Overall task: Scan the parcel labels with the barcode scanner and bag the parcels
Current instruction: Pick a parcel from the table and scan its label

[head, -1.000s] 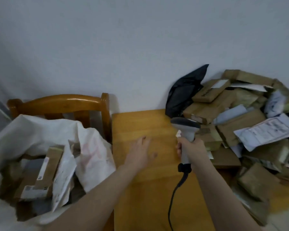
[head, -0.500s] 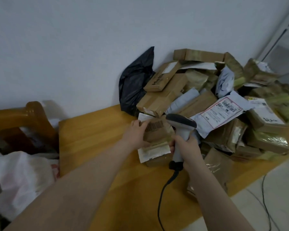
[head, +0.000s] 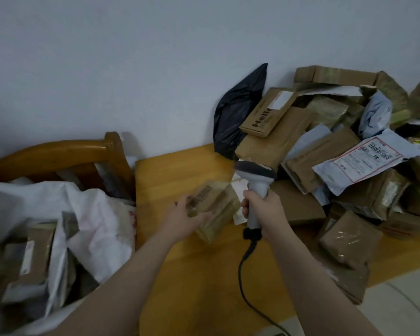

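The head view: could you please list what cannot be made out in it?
Held parcel, head view: motion blur makes its print unreadable.
Scanner trigger, head view: covered by the right hand.
White sack, head view: left edge cuts it off; folds hide part of its contents.

A brown parcel [head: 216,207] is held in the left hand [head: 184,212] over the yellow table [head: 170,175]. A blurry barcode is seen on its top. The scanner [head: 255,173] is gripped upright by the right hand [head: 262,207], just beside the parcel. A black cable [head: 245,267] is joined to its handle. A big pile of parcels [head: 325,154] is heaped on the right, with a black bag [head: 235,112] beside it. A white sack [head: 102,214] with parcels inside is seen on the left, by a wooden chair [head: 58,151].
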